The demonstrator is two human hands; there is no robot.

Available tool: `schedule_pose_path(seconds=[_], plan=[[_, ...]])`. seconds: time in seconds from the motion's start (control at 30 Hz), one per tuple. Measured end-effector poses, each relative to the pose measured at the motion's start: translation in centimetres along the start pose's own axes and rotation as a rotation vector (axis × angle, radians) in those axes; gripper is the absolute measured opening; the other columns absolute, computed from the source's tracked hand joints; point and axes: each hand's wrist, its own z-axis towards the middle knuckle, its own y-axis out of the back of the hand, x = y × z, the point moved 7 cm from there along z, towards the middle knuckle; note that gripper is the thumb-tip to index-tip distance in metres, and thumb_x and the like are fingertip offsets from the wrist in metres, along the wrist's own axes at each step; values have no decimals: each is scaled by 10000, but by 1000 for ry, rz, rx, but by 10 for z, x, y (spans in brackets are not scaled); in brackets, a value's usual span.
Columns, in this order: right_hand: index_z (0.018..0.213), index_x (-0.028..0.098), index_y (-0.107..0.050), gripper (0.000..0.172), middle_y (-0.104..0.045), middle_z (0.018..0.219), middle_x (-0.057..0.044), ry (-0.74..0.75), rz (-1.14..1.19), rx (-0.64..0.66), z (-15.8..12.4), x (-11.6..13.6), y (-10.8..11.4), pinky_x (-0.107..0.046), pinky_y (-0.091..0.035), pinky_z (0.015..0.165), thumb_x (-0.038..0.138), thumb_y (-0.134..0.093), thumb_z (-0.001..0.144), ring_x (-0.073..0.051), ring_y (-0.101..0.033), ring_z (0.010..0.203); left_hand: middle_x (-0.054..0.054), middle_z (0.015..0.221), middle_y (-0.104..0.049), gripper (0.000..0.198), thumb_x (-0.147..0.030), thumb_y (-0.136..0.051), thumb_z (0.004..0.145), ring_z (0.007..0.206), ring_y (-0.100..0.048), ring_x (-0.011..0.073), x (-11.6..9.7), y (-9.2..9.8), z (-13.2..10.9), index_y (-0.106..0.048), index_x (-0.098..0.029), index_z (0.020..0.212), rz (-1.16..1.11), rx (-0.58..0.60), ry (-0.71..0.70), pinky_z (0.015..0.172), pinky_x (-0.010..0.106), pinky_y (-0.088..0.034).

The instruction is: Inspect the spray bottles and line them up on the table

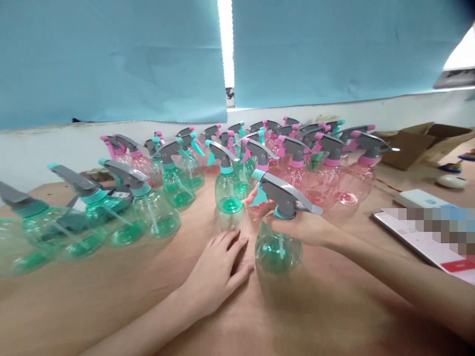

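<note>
A green see-through spray bottle [279,253] with a grey and turquoise trigger head stands upright close to me. My right hand [297,228] wraps its neck from the far side, with one finger reaching left beyond the trigger; the bottle head hides part of this hand. Left of that bottle, my left hand [222,262] lies palm down on the table, fingers spread and holding nothing. Just beyond its fingertips is another green spray bottle [229,190], standing upright.
More green spray bottles [158,217] line the left side. Pink spray bottles [326,183] crowd the back, mixed with some green ones. On the right are a phone [404,232] with a partly blurred screen, a white mouse [451,181] and an open cardboard box [404,151]. Blue cloth [111,59] hangs behind.
</note>
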Motion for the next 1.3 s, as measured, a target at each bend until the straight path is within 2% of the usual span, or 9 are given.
schedule_pose_path(seconds=[0.2, 0.27, 0.43, 0.57, 0.7, 0.93, 1.17, 1.3], plan=[[821, 228, -577, 231, -679, 899, 0, -6, 54, 3, -1, -1, 0, -278, -540, 652, 124, -507, 627, -148, -663, 709, 154, 1366, -503, 440, -375, -513, 945, 1258, -442, 321, 0, 1, 0, -508, -160, 1329, -8, -10, -3, 1027, 507, -375], [856, 236, -597, 269, -684, 898, 1, 8, 45, 4, -1, -1, 0, -272, -536, 644, 116, -509, 632, -153, -667, 722, 151, 1365, -505, 439, -373, -516, 943, 1256, -446, 320, 0, 1, 0, -507, -165, 1330, -7, -9, 0, 1026, 507, -377], [1104, 268, -616, 497, -694, 897, 2, 4, 6, -32, -2, -7, 1, -292, -534, 686, 100, -526, 645, -179, -663, 783, 141, 1373, -502, 436, -370, -512, 942, 1261, -442, 318, -1, 1, -1, -500, -179, 1333, -2, -13, -1, 1029, 509, -376], [1196, 262, -595, 549, -687, 890, 4, 13, -31, -48, -3, -9, 2, -299, -530, 694, 124, -549, 667, -175, -640, 752, 149, 1367, -506, 435, -368, -509, 943, 1262, -443, 323, 0, 1, -1, -507, -162, 1326, -5, -13, -3, 1028, 510, -377], [1218, 294, -585, 550, -677, 811, 18, 21, -42, -55, -3, -7, 1, -301, -530, 664, 134, -547, 693, -166, -618, 689, 147, 1359, -511, 424, -366, -507, 944, 1257, -448, 316, 0, 1, 0, -509, -170, 1320, 1, -14, -1, 1024, 501, -382], [1250, 323, -558, 589, -699, 844, 12, 13, -5, -48, -3, -8, -1, -295, -537, 641, 115, -551, 699, -182, -651, 742, 139, 1352, -522, 419, -369, -515, 937, 1247, -460, 323, -1, 2, 0, -517, -186, 1313, -11, -37, -3, 1016, 510, -393], [1245, 311, -567, 591, -670, 820, 18, 18, -50, -64, -3, -10, 0, -300, -511, 610, 124, -550, 686, -166, -580, 659, 146, 1358, -514, 427, -366, -507, 946, 1253, -450, 321, -1, 2, 0, -511, -165, 1322, 3, -18, 0, 1023, 510, -385], [1168, 312, -603, 539, -628, 740, 29, 15, -31, -70, -2, -9, 1, -292, -495, 594, 124, -540, 666, -157, -541, 616, 148, 1369, -504, 426, -370, -512, 943, 1261, -444, 320, 0, 1, 0, -516, -166, 1316, 7, -15, -2, 1031, 502, -377]])
